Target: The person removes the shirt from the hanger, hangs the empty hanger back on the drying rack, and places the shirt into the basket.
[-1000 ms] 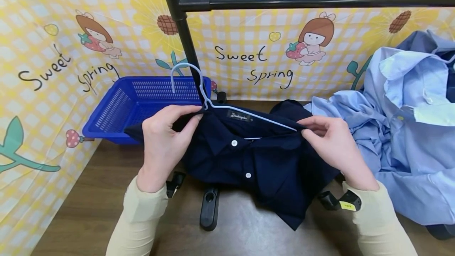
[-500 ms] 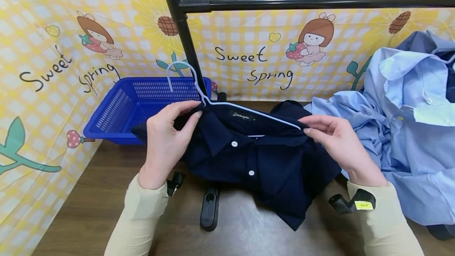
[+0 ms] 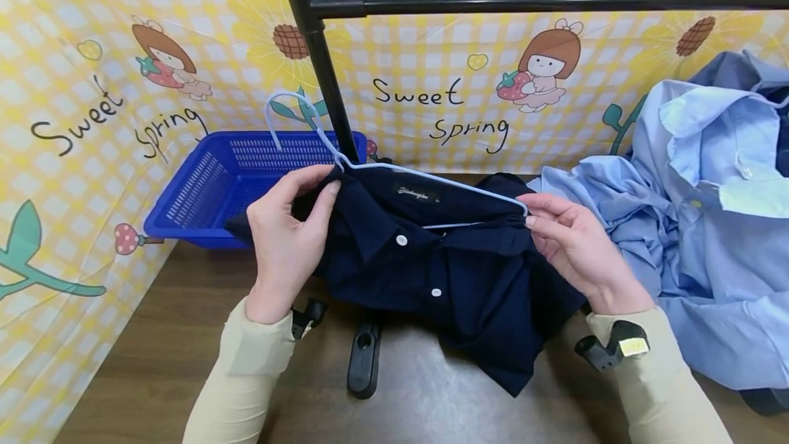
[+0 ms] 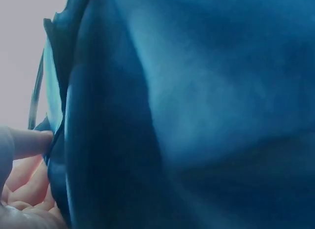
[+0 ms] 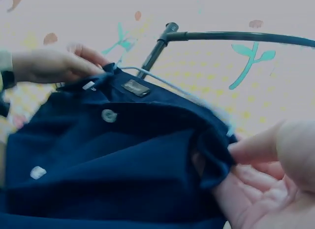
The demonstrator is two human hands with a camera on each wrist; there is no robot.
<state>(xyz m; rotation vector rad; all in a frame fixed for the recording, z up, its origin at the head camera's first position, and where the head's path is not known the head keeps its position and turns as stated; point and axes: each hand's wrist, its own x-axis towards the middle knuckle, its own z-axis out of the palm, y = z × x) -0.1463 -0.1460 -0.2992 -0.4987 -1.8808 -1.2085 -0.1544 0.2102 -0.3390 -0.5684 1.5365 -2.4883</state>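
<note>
A navy button-up shirt [image 3: 382, 273] is spread between both hands, its front with white buttons toward me. A light blue wire hanger [image 3: 341, 159] sits inside the collar, its hook free and tipped left. My left hand [image 3: 290, 238] pinches the left side of the collar between thumb and fingers, close to the hanger's neck. At the other side my right hand [image 3: 576, 252] pinches the shirt's edge right at the hanger's shoulder end. In the right wrist view the cloth [image 5: 211, 160] bunches at the right thumb. Navy cloth fills most of the left wrist view.
A black clothes rack [image 3: 493, 0] stands behind the shirt, with a foot [image 3: 364, 362] on the brown table. A blue plastic basket [image 3: 169, 225] is at the back left. Light blue shirts [image 3: 721, 273] lie piled at the right.
The hanger and collar have risen slightly and shifted left, and the hook tips farther left. My right fingers have turned and now sit at the hanger's end.
</note>
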